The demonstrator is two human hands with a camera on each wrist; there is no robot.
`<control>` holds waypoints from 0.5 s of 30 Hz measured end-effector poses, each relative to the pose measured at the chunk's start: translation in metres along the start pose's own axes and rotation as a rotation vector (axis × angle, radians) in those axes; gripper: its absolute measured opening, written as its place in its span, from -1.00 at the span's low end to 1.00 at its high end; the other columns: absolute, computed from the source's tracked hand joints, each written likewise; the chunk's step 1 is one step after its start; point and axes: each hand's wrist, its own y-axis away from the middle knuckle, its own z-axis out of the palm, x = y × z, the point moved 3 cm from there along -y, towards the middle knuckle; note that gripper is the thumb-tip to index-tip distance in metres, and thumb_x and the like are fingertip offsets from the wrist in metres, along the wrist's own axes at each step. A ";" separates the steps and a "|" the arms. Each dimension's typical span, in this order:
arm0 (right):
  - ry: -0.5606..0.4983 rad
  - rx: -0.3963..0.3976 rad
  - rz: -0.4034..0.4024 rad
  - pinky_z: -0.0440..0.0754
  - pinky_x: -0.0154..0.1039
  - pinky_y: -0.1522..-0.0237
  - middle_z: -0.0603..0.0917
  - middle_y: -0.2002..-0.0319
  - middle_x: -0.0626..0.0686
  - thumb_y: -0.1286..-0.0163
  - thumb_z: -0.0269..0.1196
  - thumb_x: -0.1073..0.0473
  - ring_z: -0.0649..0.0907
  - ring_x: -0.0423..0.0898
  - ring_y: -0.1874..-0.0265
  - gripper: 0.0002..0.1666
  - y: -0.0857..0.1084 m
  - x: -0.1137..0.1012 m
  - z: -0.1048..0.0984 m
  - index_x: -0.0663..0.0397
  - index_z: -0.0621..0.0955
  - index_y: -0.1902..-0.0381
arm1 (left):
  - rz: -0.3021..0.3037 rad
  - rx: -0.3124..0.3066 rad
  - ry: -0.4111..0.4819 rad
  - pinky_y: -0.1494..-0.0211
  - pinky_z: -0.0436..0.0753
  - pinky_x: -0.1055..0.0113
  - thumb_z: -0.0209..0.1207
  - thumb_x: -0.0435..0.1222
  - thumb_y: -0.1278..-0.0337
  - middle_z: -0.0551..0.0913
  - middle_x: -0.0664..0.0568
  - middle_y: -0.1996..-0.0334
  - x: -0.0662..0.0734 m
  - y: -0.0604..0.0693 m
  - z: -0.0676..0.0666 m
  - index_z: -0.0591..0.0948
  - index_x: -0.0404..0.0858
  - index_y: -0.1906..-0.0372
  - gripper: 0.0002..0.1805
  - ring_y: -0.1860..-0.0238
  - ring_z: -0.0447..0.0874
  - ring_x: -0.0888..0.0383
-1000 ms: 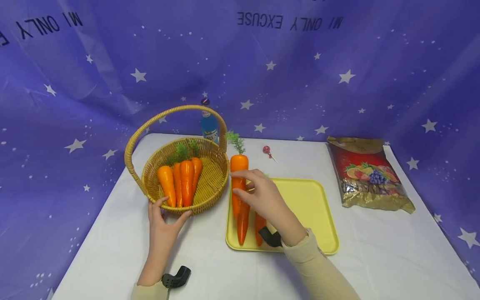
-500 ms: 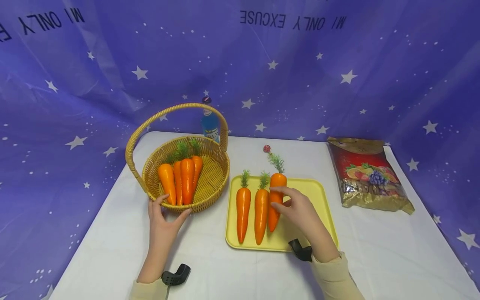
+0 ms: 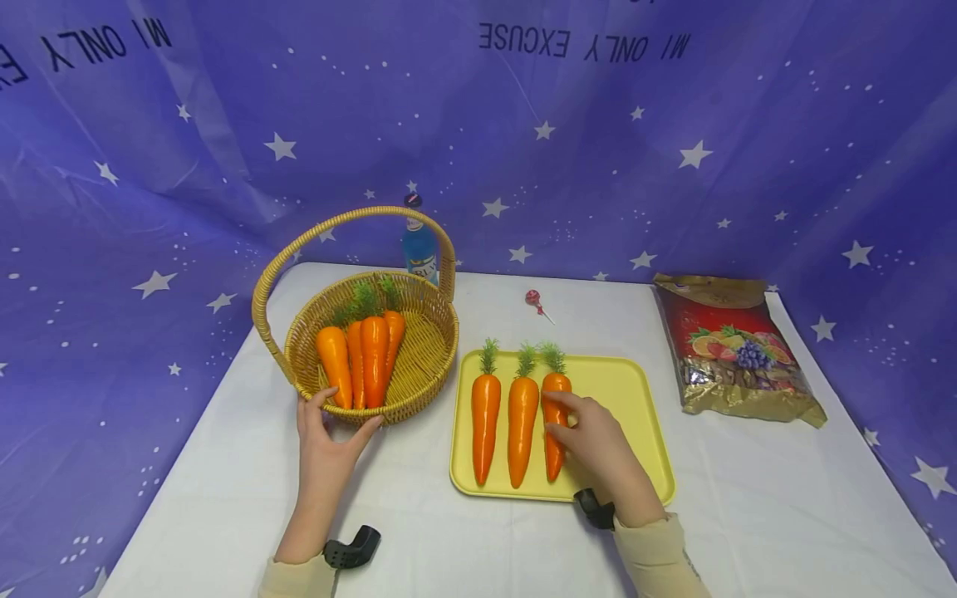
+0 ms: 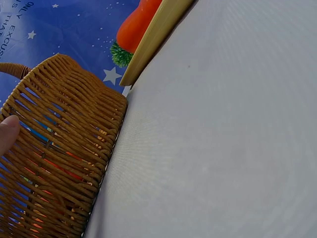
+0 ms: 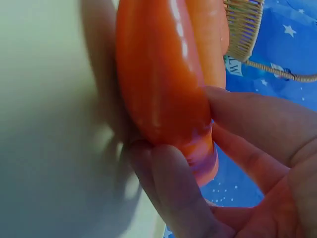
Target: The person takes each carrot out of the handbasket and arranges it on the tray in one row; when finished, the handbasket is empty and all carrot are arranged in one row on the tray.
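Note:
A wicker basket (image 3: 414, 407) with a tall arched handle holds several orange carrots (image 3: 375, 357) with green tops. My left hand (image 3: 326, 444) holds its front rim, fingers over the edge; its thumb (image 4: 8, 134) shows against the wickerwork in the left wrist view. On the yellow tray (image 3: 613, 399) three carrots lie side by side, tops toward the back. The rightmost carrot (image 3: 555, 388) is pinched between the thumb and fingers of my right hand (image 3: 601, 444). Up close in the right wrist view, the fingers sit around that carrot (image 5: 158, 74), just over the tray surface.
Behind the basket stands a bottle (image 3: 420, 249) of blue liquid. A red lollipop (image 3: 533, 297) lies behind the tray. At the right is a red and gold bag (image 3: 736, 349) with fruit printed on it. A starry purple cloth (image 3: 478, 149) hangs behind the white table (image 3: 419, 531).
My right hand has carried a carrot rightward across the tray and lowered it beside the other two. My left hand has stayed on the basket rim.

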 end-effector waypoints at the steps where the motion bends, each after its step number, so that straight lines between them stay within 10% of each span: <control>1: 0.006 -0.002 -0.004 0.49 -0.19 0.36 0.63 0.12 0.10 -0.21 0.38 0.16 0.50 -0.06 0.40 -0.46 -0.001 -0.001 0.001 -0.07 0.58 -0.18 | 0.002 0.001 -0.001 -0.39 0.06 -0.24 0.49 -0.13 0.11 -0.17 -0.18 -0.49 0.000 0.000 0.000 0.26 -0.19 -0.27 -0.15 -0.49 -0.35 -0.13; 15: 0.007 -0.036 -0.056 0.49 -0.21 0.41 0.61 0.23 0.05 -0.17 0.41 0.17 0.48 -0.09 0.47 -0.45 -0.002 -0.024 0.019 -0.07 0.60 -0.16 | 0.006 0.012 -0.011 -0.38 0.02 -0.27 0.50 -0.14 0.13 -0.16 -0.21 -0.49 -0.002 -0.001 0.000 0.27 -0.19 -0.26 -0.15 -0.49 -0.40 -0.14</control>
